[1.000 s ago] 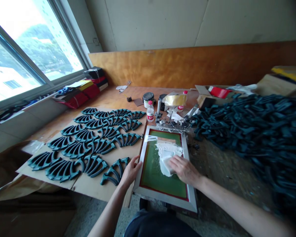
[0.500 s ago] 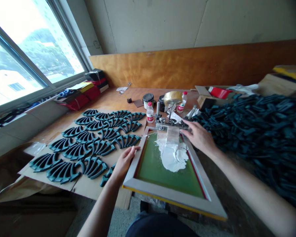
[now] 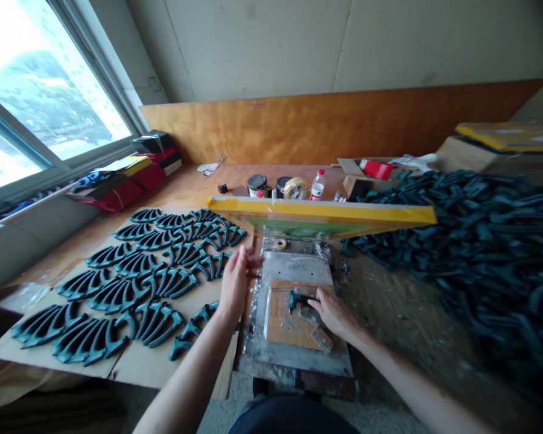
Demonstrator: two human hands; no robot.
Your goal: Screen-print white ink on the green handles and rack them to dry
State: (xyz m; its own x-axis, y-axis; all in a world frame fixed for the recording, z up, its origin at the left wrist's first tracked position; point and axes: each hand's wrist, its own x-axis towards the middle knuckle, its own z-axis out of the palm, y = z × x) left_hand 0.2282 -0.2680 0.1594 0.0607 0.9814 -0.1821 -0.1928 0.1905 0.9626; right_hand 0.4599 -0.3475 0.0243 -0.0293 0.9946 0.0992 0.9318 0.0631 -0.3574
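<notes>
My right hand [image 3: 333,310] is closed on one end of a dark green plastic part [image 3: 297,299], which has a T-shaped head. The part lies over a wooden block jig [image 3: 280,325] on a grey metal base plate [image 3: 294,265]. Above the plate, a screen printing frame [image 3: 321,211] is tilted up on its far side, its yellow-taped edge towards me. Left of the plate, my left hand [image 3: 236,280] is raised with fingers apart and partly blurred; nothing shows in it. The screen's top face is hidden.
Rows of fanned dark green parts [image 3: 117,277] cover cardboard on the left. A large heap of similar parts [image 3: 443,241] lies on the right. Behind the frame stand lidded tubs [image 3: 257,184], a tape roll [image 3: 295,188] and a red-capped bottle [image 3: 317,185].
The screen frame has swung up from lying flat, uncovering the plate and jig. My left hand has left its edge. My right hand has come down and taken hold of a green part.
</notes>
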